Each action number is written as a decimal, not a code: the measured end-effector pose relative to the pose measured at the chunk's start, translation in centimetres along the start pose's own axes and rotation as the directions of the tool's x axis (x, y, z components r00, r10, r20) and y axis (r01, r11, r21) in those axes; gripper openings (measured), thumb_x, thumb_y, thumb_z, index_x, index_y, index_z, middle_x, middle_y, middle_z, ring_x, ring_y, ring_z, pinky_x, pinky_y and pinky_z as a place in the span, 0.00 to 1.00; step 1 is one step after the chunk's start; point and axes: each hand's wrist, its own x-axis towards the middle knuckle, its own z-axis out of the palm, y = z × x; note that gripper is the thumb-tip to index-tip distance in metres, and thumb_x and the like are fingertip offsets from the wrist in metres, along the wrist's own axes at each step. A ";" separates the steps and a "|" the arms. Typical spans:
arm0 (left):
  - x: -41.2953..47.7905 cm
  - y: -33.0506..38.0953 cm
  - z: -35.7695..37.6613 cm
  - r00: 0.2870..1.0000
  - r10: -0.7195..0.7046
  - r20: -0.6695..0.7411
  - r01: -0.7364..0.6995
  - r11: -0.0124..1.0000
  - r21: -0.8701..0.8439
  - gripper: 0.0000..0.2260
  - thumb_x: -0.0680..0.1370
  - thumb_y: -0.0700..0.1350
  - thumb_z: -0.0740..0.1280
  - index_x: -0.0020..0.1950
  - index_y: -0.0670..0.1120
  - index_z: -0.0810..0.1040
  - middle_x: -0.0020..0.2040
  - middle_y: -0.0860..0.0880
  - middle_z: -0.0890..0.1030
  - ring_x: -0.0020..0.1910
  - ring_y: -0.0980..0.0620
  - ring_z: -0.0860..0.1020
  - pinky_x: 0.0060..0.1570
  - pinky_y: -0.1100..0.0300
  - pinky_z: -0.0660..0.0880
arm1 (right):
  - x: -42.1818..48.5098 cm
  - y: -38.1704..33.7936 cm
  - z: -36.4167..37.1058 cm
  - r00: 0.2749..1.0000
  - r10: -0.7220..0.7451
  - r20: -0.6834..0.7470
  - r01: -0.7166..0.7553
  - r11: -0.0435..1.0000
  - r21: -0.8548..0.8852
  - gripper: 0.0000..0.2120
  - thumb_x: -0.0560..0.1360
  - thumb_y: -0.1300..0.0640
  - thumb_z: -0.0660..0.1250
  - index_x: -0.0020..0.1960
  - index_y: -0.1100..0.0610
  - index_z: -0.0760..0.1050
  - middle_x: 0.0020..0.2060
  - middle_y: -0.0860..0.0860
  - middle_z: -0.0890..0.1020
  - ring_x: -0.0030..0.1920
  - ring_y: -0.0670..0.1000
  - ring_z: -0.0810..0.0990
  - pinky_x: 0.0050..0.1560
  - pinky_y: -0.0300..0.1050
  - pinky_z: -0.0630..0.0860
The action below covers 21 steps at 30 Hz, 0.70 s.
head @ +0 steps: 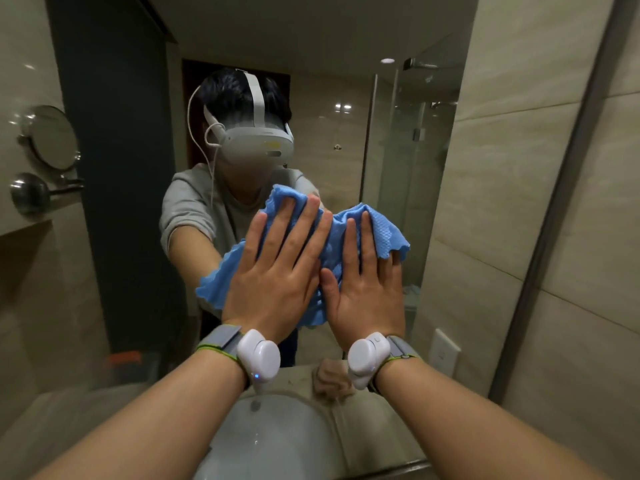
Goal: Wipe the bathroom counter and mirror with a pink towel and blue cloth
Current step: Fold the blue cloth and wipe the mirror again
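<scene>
Blue cloth: the crumpled blue microfibre cloth (379, 230) is spread against the large wall mirror (329, 109), at the picture's centre.
Left hand: my left hand (273, 271) presses the cloth, fingers straight and spread apart.
Right hand: my right hand (367, 289), at 3 o'clock of the left hand, presses too, fingers straight and nearly together.
Pink towel: a bunched pinkish towel (332, 379) lies at 6 o'clock of the hands, on the beige counter (367, 427) beside the white basin (277, 441); I judge this is a reflection.
Progress: mirror wiping is in hand; whether the counter is finished, I cannot tell.
</scene>
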 end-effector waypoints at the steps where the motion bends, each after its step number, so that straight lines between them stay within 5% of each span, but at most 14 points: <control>1: -0.2 0.3 0.2 1.000 0.003 0.004 -0.003 1.000 -0.009 0.25 0.88 0.52 0.48 0.84 0.44 0.55 0.84 0.42 0.53 0.83 0.39 0.51 0.81 0.41 0.48 | -0.3 0.4 0.1 1.000 -0.002 0.010 0.002 1.000 -0.004 0.35 0.82 0.38 0.45 0.81 0.52 0.37 0.81 0.51 0.42 0.80 0.55 0.47 0.77 0.60 0.52; 12: -0.6 4.8 1.5 0.995 -0.041 0.092 0.044 0.999 -0.026 0.27 0.88 0.55 0.44 0.84 0.44 0.53 0.85 0.41 0.51 0.83 0.38 0.47 0.81 0.40 0.46 | -2.4 4.6 1.0 0.999 -0.042 0.024 0.042 0.999 -0.017 0.35 0.82 0.38 0.48 0.82 0.53 0.40 0.81 0.52 0.44 0.80 0.56 0.49 0.76 0.58 0.48; 21: 5.0 11.3 2.8 0.995 -0.049 0.082 0.059 0.991 -0.120 0.29 0.84 0.49 0.55 0.84 0.44 0.54 0.85 0.43 0.50 0.84 0.41 0.48 0.81 0.41 0.48 | -0.9 12.2 -1.9 0.995 0.053 0.088 -0.055 0.998 0.011 0.37 0.81 0.36 0.44 0.79 0.51 0.29 0.80 0.51 0.36 0.80 0.51 0.39 0.78 0.59 0.51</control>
